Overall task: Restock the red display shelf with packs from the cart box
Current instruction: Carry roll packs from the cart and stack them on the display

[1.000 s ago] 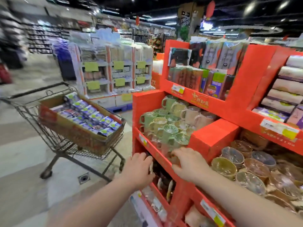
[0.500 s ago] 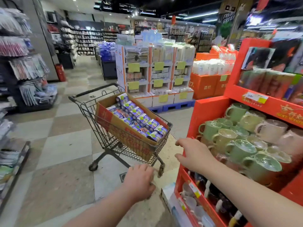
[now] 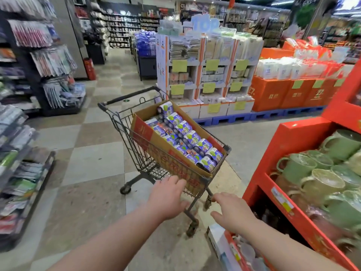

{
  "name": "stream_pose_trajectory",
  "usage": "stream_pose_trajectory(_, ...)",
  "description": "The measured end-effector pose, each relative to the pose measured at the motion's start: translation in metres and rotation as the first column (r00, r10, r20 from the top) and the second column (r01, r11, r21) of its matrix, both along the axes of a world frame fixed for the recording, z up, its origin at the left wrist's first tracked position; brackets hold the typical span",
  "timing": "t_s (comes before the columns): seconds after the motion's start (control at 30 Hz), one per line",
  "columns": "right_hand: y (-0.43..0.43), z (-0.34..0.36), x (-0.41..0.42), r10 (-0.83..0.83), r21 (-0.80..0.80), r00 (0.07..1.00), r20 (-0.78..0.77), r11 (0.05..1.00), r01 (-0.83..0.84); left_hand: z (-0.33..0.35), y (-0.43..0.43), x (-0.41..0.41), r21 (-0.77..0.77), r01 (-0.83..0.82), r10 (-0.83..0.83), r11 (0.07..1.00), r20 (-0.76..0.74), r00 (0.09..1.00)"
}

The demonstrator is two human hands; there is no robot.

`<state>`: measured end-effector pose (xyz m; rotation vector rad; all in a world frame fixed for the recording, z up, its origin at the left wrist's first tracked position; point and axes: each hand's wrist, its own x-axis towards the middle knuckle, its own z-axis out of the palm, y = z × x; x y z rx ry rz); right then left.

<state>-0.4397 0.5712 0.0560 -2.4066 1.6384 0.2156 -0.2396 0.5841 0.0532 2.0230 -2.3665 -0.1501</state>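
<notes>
**Cardboard box of packs in the cart, both hands stretched toward it**

Cardboard was the material of the box (image 3: 156, 142), which sat inside the wire cart (image 3: 145, 165) at the centre of the frame and filled most of its basket. The packs (image 3: 183, 128), blue and purple with a green round mark, lay in rows inside the box from its far end to its near end. The cart stood on the checkered floor (image 3: 88, 161), near the red display shelf (image 3: 289, 139) that took the right edge of the frame. Green and pale mugs (image 3: 298, 167) stood close together on that shelf.

Both hands were in the lower centre. The left hand (image 3: 168, 196) reached forward with its back up, in front of the near end of the cart. Its fingers were almost straight and close together, and they gripped nothing. The picture was blurred there, so I could not tell if the fingertips touched the wire. The right hand (image 3: 232, 210) was lower, between the near wheel of the cart and the corner of the red shelf. Its fingers were relaxed and a little apart, with the thumb away from them, and it held nothing.

Behind the cart stood a white stand with yellow tags (image 3: 211, 65). Orange cartons (image 3: 273, 92) on blue pallets (image 3: 224, 118) were at the upper right. Racks of hanging packets (image 3: 48, 61) filled the left edge.
</notes>
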Motion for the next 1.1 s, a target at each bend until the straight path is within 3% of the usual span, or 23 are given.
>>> stream_pose_trajectory(0.37, -0.15, -0.022, 0.015, 0.035, 0.083, 0.999, 0.019, 0.996, -0.036, 0.015, -0.163, 0.013, 0.001, -0.036, 0.036, 0.999, 0.046, 0.998)
stream_pose_trajectory(0.7, -0.29, 0.002, 0.02, 0.014, -0.047, 0.997, 0.08, 0.999, -0.01, -0.031, -0.247, 0.016, 0.183, -0.044, 0.032, 0.982, 0.065, 0.997)
stream_pose_trajectory(0.87, -0.349, 0.003, 0.023, -0.048, -0.073, 0.994, 0.097, 0.996, 0.055, -0.051, -0.296, 0.023, 0.251, 0.019, -0.038, 0.968, 0.071, 0.997)
stream_pose_trajectory(1.1, -0.413, -0.031, 0.031, -0.242, 0.035, 0.97, 0.035, 0.97, 0.241, -0.07, -0.393, 0.048, 0.348, 0.154, -0.191, 0.925, 0.076, 0.979)
